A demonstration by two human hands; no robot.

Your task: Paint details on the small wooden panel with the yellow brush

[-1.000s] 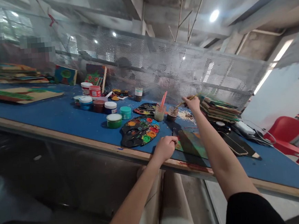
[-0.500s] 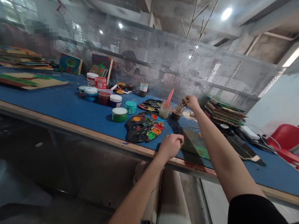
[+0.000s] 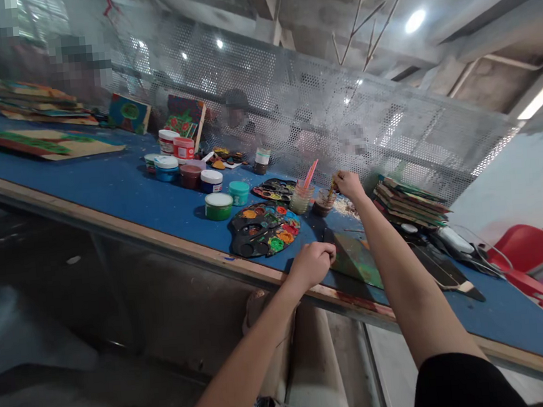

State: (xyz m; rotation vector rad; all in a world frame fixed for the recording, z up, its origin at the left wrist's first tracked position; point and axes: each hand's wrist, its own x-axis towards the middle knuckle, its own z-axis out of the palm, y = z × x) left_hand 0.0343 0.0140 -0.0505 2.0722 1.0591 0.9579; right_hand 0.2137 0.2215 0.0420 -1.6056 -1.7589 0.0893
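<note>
My right hand (image 3: 349, 185) pinches a paintbrush (image 3: 331, 189), its lower end inside a glass jar of dark brown liquid (image 3: 322, 204). Closed in a loose fist, my left hand (image 3: 311, 265) rests at the near table edge, by the left corner of a green and brown painted board (image 3: 357, 264). Whether it grips anything is hidden. Left of the jars lies a black palette (image 3: 250, 236) with wells of orange, red and green paint. A second jar (image 3: 300, 199), with cloudy liquid, holds pink-red sticks (image 3: 311, 174) and stands beside the brown one.
Paint pots, among them a green one (image 3: 218, 206) and a teal one (image 3: 239, 193), cluster to the left. Another palette (image 3: 275, 190) lies behind. A stack of boards (image 3: 407, 202) stands right of my right forearm. A perforated metal screen (image 3: 286, 96) runs behind the blue table (image 3: 111, 194).
The paintbrush in my right hand has tipped from slanted to more upright in the brown jar. My left hand stays in place.
</note>
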